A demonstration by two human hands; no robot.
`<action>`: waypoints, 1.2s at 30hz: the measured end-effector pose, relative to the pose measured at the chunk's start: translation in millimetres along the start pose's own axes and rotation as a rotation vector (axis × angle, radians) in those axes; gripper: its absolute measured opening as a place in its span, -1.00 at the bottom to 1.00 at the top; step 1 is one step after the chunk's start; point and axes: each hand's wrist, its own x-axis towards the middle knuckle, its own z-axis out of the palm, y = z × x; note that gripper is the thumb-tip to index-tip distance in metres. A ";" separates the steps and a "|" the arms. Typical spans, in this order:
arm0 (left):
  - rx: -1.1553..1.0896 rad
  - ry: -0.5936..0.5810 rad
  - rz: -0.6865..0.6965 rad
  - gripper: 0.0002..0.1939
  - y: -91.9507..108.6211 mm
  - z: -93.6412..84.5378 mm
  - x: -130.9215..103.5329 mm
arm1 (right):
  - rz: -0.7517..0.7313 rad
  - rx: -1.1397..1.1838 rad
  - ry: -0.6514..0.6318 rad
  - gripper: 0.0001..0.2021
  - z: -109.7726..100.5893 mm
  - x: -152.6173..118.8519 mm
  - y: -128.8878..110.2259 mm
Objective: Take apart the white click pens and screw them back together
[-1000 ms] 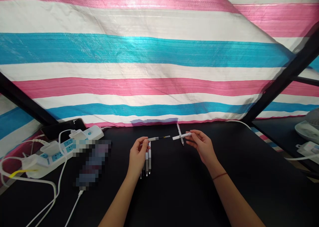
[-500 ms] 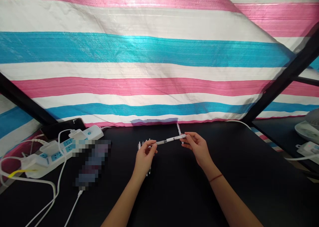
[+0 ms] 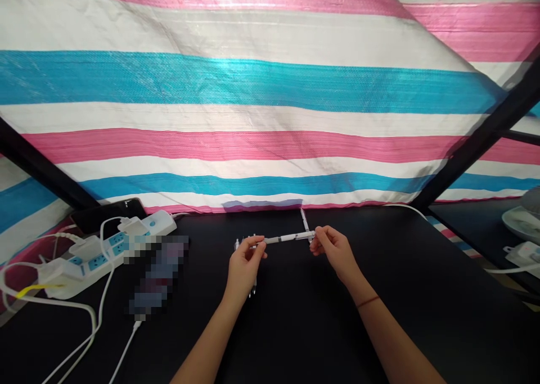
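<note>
A white pen with a grey section (image 3: 291,238) is held almost level above the black table, stretched between my two hands. My left hand (image 3: 245,263) pinches its grey end between thumb and fingertips. At the clip end, the fingers of my right hand (image 3: 333,246) are closed on the pen. Just behind that end, a second white pen (image 3: 304,220) lies on the table, its near part hidden. Several more pens (image 3: 237,243) lie beneath and behind my left hand, which covers most of them.
On the left are a white power strip (image 3: 101,260) with plugs and looping cables, a black phone (image 3: 109,215), and a blurred-out device (image 3: 158,277) on a cable. A striped tarp (image 3: 270,148) hangs behind the black table (image 3: 320,328). Black frame bars slope at both sides.
My right hand has shifted slightly right and down, and the pen lies a little more level. My left hand has barely moved. The view has shifted slightly.
</note>
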 end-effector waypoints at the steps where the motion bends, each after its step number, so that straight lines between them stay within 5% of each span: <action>1: 0.001 0.003 -0.001 -0.67 -0.1 0.0 0.0 | 0.001 0.012 -0.001 -0.63 -0.2 0.2 -0.1; 36: 0.010 0.067 -0.016 -0.65 9.4 -3.5 -0.5 | -0.114 -0.005 -0.133 -0.74 -4.0 -2.2 -5.8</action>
